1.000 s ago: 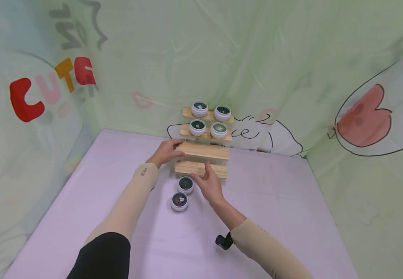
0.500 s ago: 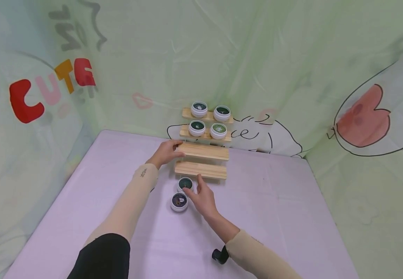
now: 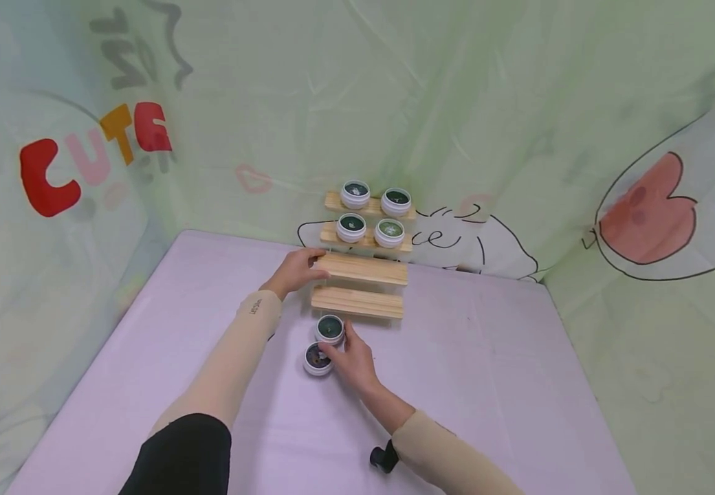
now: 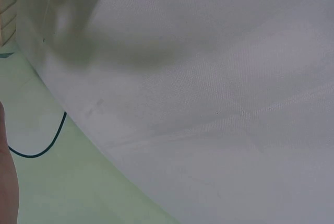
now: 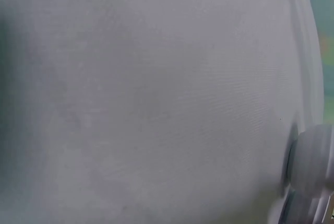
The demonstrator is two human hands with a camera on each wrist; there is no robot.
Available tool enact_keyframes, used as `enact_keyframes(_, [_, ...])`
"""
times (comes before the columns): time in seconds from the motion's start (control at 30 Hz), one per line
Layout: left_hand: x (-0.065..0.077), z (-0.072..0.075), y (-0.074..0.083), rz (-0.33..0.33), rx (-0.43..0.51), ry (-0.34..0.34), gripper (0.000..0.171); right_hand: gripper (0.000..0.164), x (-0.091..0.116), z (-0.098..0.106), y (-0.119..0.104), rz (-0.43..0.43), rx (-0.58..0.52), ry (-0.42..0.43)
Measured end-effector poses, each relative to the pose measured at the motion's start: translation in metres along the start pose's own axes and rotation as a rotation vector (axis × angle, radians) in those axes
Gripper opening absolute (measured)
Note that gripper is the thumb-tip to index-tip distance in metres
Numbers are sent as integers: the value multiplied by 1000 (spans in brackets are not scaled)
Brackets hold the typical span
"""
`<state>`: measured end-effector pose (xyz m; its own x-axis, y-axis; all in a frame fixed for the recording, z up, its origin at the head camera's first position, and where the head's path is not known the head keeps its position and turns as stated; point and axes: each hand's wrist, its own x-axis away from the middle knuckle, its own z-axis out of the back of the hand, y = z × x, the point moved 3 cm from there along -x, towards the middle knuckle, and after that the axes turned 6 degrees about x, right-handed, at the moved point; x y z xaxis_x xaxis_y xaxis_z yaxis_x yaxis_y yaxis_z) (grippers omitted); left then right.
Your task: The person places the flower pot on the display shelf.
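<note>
While your left hand [image 3: 293,273] grips the mid-frame rack [image 3: 364,269] | your right hand [image 3: 354,361], partly spread, beside the lower jar [image 3: 314,360] | pinch its sides squarely

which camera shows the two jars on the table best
The head view: both jars show their tops, the nearer one partly behind the right hand. The right wrist view catches only blurred, cut-off parts; left wrist, none.

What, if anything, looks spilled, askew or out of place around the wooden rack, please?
Nothing looks spilled or tipped. The one mild oddity: two jars stand on the table beside the right hand, off the wooden rack, whereas four similar jars sit in pairs on its upper shelves.
</note>
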<state>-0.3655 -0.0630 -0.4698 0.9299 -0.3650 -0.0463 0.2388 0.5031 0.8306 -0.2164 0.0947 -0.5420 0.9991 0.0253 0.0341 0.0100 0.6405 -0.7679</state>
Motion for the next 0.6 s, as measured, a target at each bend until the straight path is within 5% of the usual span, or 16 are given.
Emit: enact_keyframes(0.6, [1,1,2,-8,-1,0,63,86,-15,-9,-1,-75,-59,18])
